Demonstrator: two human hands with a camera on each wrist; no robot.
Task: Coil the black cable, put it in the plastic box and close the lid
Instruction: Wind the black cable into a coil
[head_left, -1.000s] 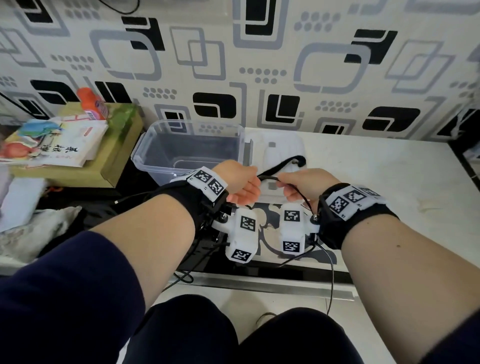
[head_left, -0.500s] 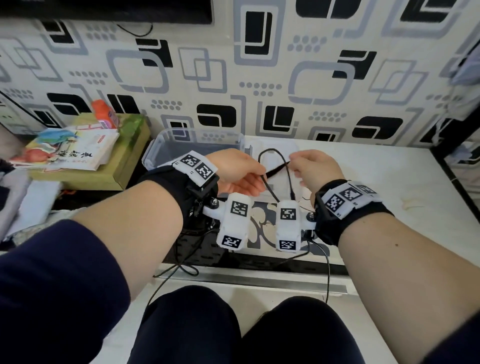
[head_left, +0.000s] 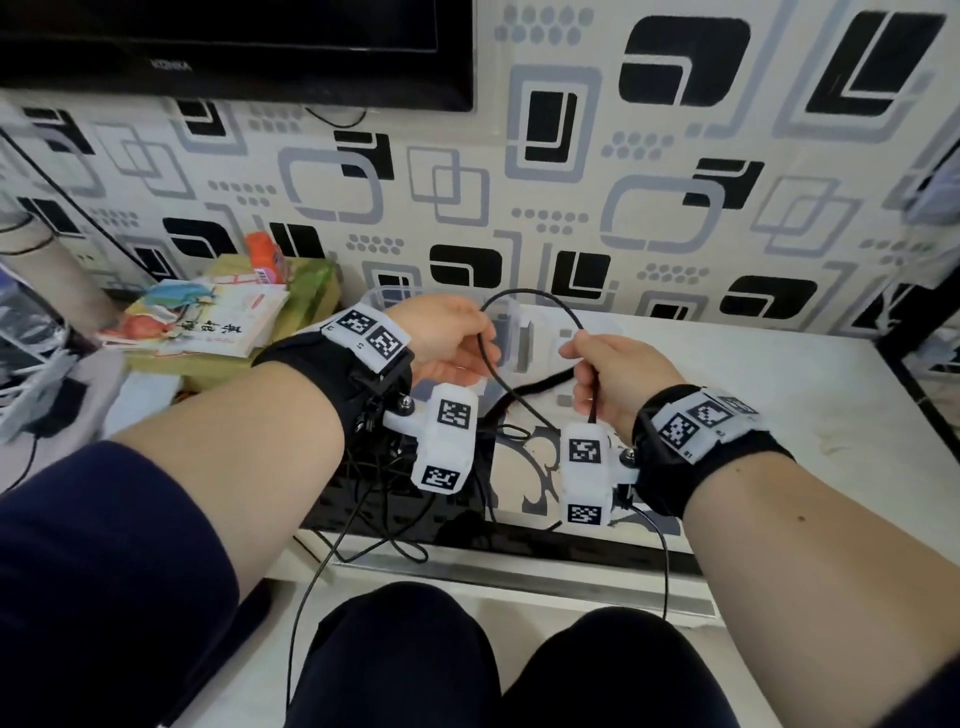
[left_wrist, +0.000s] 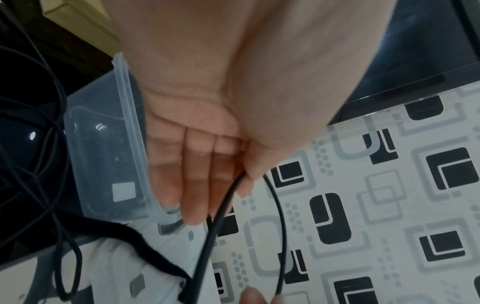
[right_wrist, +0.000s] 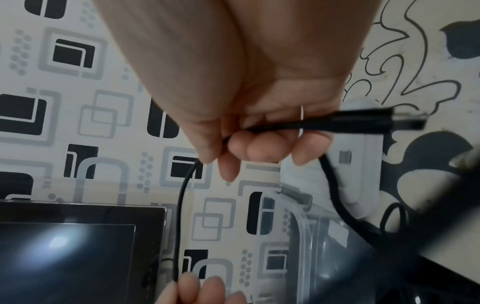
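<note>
Both hands are lifting and drawing apart compared with a second ago, opening the black cable (head_left: 540, 301) into an arch where it was bunched between them. Left hand (head_left: 447, 338) is pinching one side of the loop between thumb and fingers; right hand (head_left: 613, 374) is curling its grip round the other side, the plug end (right_wrist: 363, 121) sticking out past its fingers. Behind them the plastic box (left_wrist: 103, 164) is sitting open at the bench's far edge, its lid (head_left: 524, 343) beside it. Judging by this, the first coil is only now forming.
</note>
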